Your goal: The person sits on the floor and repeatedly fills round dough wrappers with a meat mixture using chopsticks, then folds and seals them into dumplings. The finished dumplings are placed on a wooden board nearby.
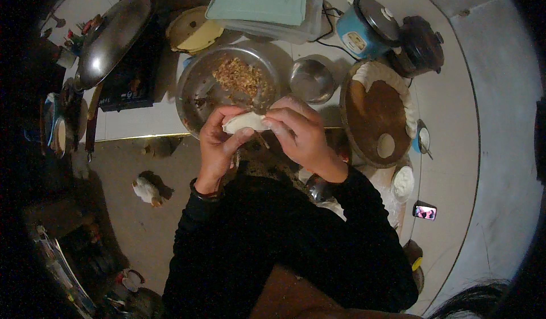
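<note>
Between my two hands is a pale dough dumpling (245,123), folded into a long half-moon. My left hand (219,142) supports its left end, the thumb lying along its lower side. At the right end, the fingertips of my right hand (296,129) pinch the dough edge. Just beyond my hands stands a large metal basin (194,86) holding chopped filling (241,78). A round wooden tray (371,118) to the right carries a curved row of dumplings (390,75) along its rim. One flat dough wrapper (386,145) lies on that tray.
A small metal bowl (312,81) stands between basin and tray. Behind are a plastic container with a green lid (260,3) and a blue rice cooker (364,28). A wok lid (115,41) leans at left. A bowl of flour (402,183) and a phone (425,212) sit right. A cat (147,191) is on the floor.
</note>
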`<act>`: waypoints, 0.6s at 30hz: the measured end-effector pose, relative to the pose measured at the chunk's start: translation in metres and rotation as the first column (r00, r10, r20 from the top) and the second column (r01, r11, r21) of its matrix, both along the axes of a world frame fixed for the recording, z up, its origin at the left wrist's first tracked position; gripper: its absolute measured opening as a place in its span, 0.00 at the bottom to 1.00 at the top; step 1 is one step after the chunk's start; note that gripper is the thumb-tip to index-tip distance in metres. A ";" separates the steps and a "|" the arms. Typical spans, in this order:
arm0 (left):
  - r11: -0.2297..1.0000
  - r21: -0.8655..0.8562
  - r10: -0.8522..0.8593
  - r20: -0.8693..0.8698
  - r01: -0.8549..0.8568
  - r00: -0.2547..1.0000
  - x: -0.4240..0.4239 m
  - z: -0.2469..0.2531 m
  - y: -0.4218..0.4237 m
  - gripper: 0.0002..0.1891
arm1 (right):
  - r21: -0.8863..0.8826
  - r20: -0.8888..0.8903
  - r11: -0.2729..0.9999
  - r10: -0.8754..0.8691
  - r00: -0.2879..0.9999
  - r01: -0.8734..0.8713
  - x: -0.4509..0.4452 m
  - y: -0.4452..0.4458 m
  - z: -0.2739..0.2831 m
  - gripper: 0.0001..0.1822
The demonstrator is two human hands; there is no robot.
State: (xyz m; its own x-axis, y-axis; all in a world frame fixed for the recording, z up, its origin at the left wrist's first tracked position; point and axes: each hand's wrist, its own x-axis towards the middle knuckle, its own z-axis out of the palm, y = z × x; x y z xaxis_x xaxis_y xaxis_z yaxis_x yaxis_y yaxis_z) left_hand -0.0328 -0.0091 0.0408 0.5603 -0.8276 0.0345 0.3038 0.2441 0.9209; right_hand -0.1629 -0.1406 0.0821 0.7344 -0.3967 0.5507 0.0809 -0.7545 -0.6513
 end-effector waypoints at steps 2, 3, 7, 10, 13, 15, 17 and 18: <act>0.999 -0.042 0.003 0.004 -0.003 1.000 -0.002 0.002 -0.002 0.17 | -0.025 0.035 0.999 -0.025 0.999 0.025 -0.001 0.001 -0.001 0.06; 0.998 -0.065 0.006 0.007 -0.005 1.000 -0.003 0.002 -0.004 0.17 | -0.012 0.030 0.999 -0.033 0.999 0.033 -0.002 0.001 -0.001 0.05; 0.998 -0.066 0.004 -0.006 -0.004 1.000 -0.006 0.005 -0.008 0.16 | -0.002 0.019 0.998 -0.060 0.998 0.060 -0.010 0.003 -0.002 0.05; 0.999 -0.053 0.001 -0.010 -0.002 1.000 -0.010 0.007 -0.012 0.17 | -0.004 0.004 0.998 -0.070 0.998 0.070 -0.017 0.000 0.002 0.05; 0.998 -0.054 -0.020 -0.021 0.019 1.000 -0.013 0.006 -0.017 0.17 | 0.034 -0.010 0.998 -0.061 0.998 0.061 -0.026 -0.002 0.002 0.05; 0.997 -0.063 -0.047 -0.025 0.045 0.999 -0.014 0.003 -0.022 0.17 | 0.042 -0.017 0.997 -0.069 0.998 0.069 -0.032 -0.004 0.002 0.04; 0.998 -0.049 -0.047 -0.006 0.047 0.999 -0.019 0.004 -0.027 0.18 | 0.023 -0.024 0.995 -0.095 0.995 0.095 -0.039 -0.006 0.002 0.04; 0.998 -0.041 -0.047 0.008 0.047 0.999 -0.022 0.006 -0.029 0.18 | 0.032 -0.038 0.995 -0.091 0.995 0.092 -0.043 -0.008 0.003 0.04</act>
State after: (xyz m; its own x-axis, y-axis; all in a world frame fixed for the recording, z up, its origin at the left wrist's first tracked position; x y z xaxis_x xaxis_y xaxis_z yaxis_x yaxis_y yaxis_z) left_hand -0.0544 -0.0384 0.0464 0.5206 -0.8507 0.0730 0.3096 0.2678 0.9124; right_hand -0.2057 -0.1482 0.0850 0.7136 -0.4807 0.5096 -0.0115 -0.7354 -0.6776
